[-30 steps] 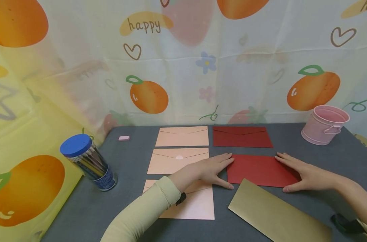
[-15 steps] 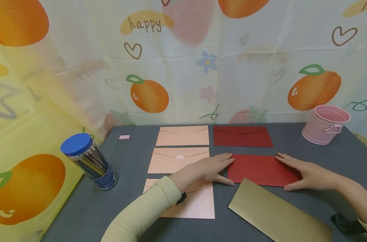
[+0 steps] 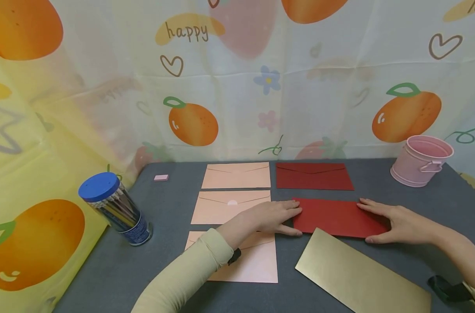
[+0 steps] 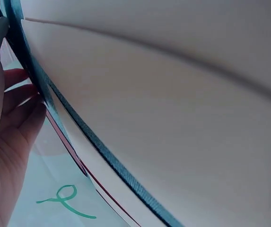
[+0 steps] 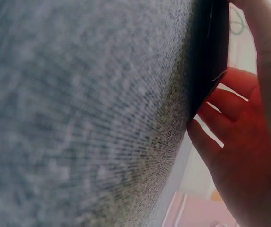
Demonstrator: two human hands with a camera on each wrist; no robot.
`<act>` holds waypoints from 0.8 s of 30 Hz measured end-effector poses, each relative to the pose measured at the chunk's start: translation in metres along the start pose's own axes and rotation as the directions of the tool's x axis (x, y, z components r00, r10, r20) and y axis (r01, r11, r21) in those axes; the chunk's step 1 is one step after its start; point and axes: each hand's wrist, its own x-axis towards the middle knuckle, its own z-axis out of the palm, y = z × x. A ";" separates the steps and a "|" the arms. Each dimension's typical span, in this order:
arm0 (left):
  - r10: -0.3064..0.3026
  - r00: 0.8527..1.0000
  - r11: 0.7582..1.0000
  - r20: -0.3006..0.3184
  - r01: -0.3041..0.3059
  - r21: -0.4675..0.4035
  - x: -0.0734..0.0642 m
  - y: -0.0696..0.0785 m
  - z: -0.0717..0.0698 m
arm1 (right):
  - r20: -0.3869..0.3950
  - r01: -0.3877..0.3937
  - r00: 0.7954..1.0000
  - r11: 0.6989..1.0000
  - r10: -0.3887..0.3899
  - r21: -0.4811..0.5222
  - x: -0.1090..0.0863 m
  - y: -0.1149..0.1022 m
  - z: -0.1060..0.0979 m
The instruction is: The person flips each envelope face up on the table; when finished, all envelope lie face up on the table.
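Observation:
A plain red envelope [image 3: 331, 216] lies between both hands, its near edge partly behind the gold envelope [image 3: 364, 271]. My left hand [image 3: 269, 217] touches its left end with extended fingers, the thumb by the near corner. At the right end, my right hand [image 3: 405, 222] rests with fingers spread and thumb toward me, touching the edge. In the right wrist view, the fingertips of the right hand [image 5: 237, 118] meet a dark edge. In the left wrist view, the left hand [image 4: 10, 123] is partly cut off behind a pale envelope [image 4: 140, 104].
Pale pink envelopes [image 3: 236, 176] form a column left of a dark red one [image 3: 314, 176]. A pink bucket [image 3: 421, 161] stands back right. At left are a blue-lidded jar of pencils [image 3: 116, 211] and a small pink block [image 3: 161, 178]. A printed cloth [image 3: 229, 87] hangs behind.
The red envelope has shifted slightly left and away from me, with a darker shadow along its near edge. My hands moved slightly with it. The gold envelope's tip has edged upward.

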 end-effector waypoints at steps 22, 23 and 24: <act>0.143 0.949 0.990 -0.280 -0.137 0.041 -0.015 -0.004 -0.007 | -0.180 -0.034 0.983 0.997 0.046 0.067 -0.003 -0.006 -0.009; 0.135 0.947 0.991 -0.291 -0.135 0.019 -0.015 -0.005 -0.007 | -0.190 -0.034 0.981 0.996 0.049 0.084 -0.003 -0.006 -0.009; 0.124 0.945 0.991 -0.303 -0.131 -0.002 -0.016 -0.005 -0.007 | -0.205 -0.031 0.977 0.995 0.051 0.099 -0.002 -0.007 -0.010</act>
